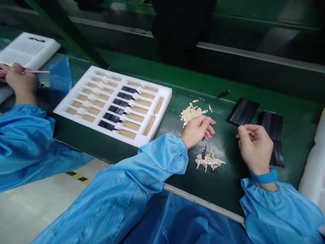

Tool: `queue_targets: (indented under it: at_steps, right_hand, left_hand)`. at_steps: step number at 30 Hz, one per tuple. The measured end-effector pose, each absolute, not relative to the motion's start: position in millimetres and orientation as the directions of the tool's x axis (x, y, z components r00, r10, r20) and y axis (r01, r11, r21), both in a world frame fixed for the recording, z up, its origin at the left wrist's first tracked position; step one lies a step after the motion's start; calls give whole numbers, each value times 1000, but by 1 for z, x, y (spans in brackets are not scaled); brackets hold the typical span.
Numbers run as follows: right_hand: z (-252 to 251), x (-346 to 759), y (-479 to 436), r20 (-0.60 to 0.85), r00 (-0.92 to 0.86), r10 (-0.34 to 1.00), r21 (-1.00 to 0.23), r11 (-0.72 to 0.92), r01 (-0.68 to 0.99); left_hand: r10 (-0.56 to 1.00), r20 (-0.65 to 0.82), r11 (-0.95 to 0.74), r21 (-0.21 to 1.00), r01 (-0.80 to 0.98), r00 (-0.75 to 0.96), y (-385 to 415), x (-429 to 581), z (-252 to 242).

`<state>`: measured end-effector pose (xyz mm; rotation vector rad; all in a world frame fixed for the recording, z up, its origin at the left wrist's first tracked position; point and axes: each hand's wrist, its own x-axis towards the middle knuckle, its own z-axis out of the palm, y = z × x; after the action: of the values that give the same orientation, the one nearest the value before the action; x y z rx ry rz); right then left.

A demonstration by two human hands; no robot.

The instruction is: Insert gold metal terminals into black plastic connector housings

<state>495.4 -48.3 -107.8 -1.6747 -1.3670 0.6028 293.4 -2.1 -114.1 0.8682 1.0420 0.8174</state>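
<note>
My left hand [199,129] is beside a pile of small cream strips [189,113], its fingers slightly bent and apart, with nothing visible in them. A second pile of cream and dark pieces [208,160] lies nearer the table's front edge. On the right, my right hand [255,145] has its thumb and index finger pinched together; anything between them is too small to make out. It partly covers a black slotted sheet [271,125]. Another black slotted sheet [243,111] lies just behind it to the left. A blue band circles my right wrist.
A white slotted tray [162,92] holding several black pieces stands left of the piles. Another person's hand [22,81] at far left holds a pink stick near a blue sheet [60,78] and a white block [30,51]. White foam [315,166] borders the right side.
</note>
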Motion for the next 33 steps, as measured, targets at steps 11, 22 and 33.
queue_targets:
  at_steps: [11, 22, 33]
  right_hand:
    - [-122, 519, -36, 472, 7, 882, -279, 142, 950]
    - [-113, 484, -61, 418, -137, 898, -519, 360, 775]
    - [-109, 472, -65, 30, -581, 813, -617, 472, 629]
  left_hand:
    - [886, -350, 401, 908, -123, 304, -4, 293, -116]
    - [862, -295, 387, 908, -159, 412, -2, 292, -115]
    - [939, -221, 284, 931, -231, 262, 3, 292, -119]
